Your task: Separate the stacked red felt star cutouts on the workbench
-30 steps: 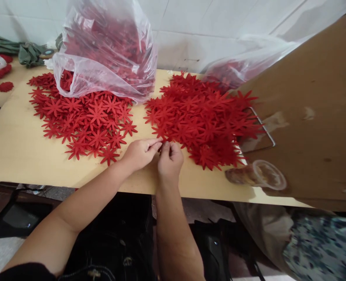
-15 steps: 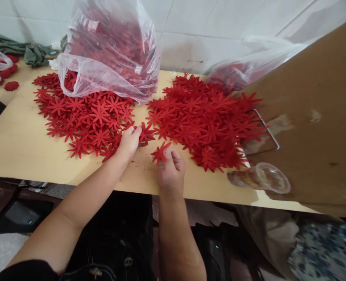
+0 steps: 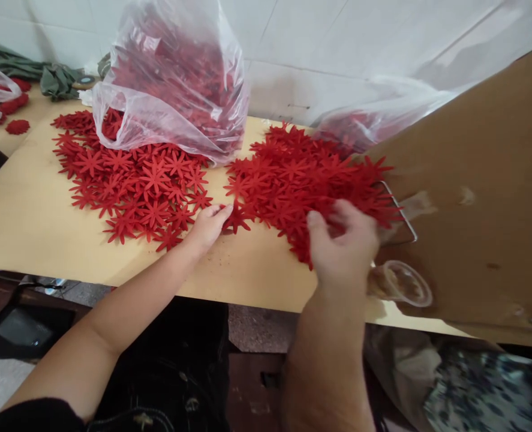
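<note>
My left hand (image 3: pixel 212 225) is pinched shut on a red star-shaped flower cutout (image 3: pixel 237 218), held just above the table between two heaps. My right hand (image 3: pixel 344 243) is over the front of the right heap of red flower cutouts (image 3: pixel 288 174). Its thumb and fingers are apart, somewhat smeared by motion, and nothing shows between them. To the left, another heap of the same cutouts (image 3: pixel 131 180) spreads beside my left hand. Each cutout has several narrow petals and looks like flat, soft sheet material.
A clear plastic bag (image 3: pixel 180 84) full of red pieces rests on the left heap's back. Another bag (image 3: pixel 391 108) lies behind the right heap. A brown board (image 3: pixel 481 198) with a metal handle stands at right, near a clear plastic cup (image 3: pixel 405 283). Tabletop (image 3: pixel 36 210) extends left.
My right hand has moved right, from beside my left hand to the right heap, and its fingers have opened. The cutout it held no longer shows in it. My left hand shifted slightly right.
</note>
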### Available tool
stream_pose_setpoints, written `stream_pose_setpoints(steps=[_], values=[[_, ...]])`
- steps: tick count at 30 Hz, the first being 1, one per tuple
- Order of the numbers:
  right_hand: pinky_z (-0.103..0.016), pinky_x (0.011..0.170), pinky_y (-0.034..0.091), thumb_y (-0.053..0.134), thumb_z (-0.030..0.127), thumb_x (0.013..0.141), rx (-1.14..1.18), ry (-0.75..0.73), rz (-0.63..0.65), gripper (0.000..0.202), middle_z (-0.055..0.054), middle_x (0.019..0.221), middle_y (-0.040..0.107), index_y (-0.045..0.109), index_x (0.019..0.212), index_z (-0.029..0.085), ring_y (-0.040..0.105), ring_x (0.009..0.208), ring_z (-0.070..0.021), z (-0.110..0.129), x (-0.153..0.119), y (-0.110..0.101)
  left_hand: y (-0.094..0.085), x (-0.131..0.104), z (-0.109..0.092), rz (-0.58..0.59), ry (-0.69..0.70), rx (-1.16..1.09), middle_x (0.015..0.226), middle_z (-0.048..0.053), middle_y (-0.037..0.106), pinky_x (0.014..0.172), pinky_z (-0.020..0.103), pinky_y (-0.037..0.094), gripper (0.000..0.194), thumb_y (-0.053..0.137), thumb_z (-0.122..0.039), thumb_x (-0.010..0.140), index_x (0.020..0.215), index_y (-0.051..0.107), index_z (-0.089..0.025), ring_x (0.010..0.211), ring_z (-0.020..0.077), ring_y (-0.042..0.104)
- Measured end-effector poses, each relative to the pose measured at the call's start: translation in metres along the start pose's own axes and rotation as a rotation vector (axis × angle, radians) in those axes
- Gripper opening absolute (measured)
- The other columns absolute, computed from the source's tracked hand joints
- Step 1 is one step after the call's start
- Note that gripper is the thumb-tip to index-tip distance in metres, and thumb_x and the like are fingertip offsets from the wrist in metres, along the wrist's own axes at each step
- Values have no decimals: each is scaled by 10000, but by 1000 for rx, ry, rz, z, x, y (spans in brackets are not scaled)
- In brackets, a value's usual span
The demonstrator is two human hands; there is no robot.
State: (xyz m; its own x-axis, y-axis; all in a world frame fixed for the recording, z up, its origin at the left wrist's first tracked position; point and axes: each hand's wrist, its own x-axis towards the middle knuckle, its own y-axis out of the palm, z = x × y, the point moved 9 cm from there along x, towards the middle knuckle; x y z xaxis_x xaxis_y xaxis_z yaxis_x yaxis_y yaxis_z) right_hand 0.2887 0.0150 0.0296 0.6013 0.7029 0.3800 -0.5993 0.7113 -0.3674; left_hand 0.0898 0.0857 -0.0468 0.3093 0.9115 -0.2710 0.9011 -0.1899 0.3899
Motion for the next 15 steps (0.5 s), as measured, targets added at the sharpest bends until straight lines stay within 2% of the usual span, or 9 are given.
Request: stream_pose_setpoints(steps=[2, 4, 6, 8, 11, 13, 15], values=[[-415, 836, 440, 663, 373, 615, 242, 167, 204, 415, -69, 940, 611, 596, 982, 190, 574, 829, -167, -4, -27, 41, 2, 0, -2, 21, 43, -4, 793, 29, 654, 821, 298, 437, 144, 500, -239, 783, 767, 594, -131, 783, 110, 587], [-368, 821, 460, 696, 328, 588, 488, 272, 434, 388, -47, 920, 644, 616, 947, 205, 592, 823, -153, 0, -55, 86, 7, -1, -4, 71, 58, -26, 828, 29, 663, 865, 287, 410, 147, 496, -212, 782, 801, 617, -130, 843, 111, 580], [-330, 807, 466, 695, 298, 596, 657, 315, 486, 342, -23, 923, 656, 627, 922, 218, 595, 832, -138, 2, -68, 109, 12, -4, -4, 120, 49, -44, 888, 42, 665, 885, 288, 398, 174, 484, -199, 786, 852, 629, -128, 903, 122, 573], [-299, 738, 476, 677, 296, 617, 740, 348, 410, 272, -4, 876, 660, 637, 874, 218, 594, 761, -118, -4, -68, 114, 14, -6, -4, 132, 42, -37, 948, 56, 658, 894, 290, 393, 196, 479, -197, 788, 892, 631, -129, 958, 136, 560], [-256, 596, 449, 663, 309, 623, 725, 381, 288, 178, 26, 693, 633, 634, 759, 198, 532, 569, -84, -13, -64, 107, 13, -6, -3, 116, 31, -15, 1050, 72, 626, 903, 293, 387, 241, 494, -207, 780, 982, 608, -141, 1024, 150, 533], [-237, 538, 410, 654, 316, 628, 648, 351, 264, 146, 44, 571, 579, 613, 675, 185, 475, 498, -72, -10, -63, 102, 13, -6, -2, 105, 30, -10, 1070, 82, 610, 900, 295, 387, 273, 498, -206, 775, 1024, 588, -137, 1030, 153, 527], [-227, 508, 380, 635, 330, 646, 561, 300, 267, 164, 52, 506, 529, 583, 614, 178, 441, 474, -70, -4, -64, 98, 16, -6, -2, 117, 34, -2, 987, 78, 625, 869, 287, 401, 258, 491, -211, 776, 996, 593, -123, 970, 145, 543]])
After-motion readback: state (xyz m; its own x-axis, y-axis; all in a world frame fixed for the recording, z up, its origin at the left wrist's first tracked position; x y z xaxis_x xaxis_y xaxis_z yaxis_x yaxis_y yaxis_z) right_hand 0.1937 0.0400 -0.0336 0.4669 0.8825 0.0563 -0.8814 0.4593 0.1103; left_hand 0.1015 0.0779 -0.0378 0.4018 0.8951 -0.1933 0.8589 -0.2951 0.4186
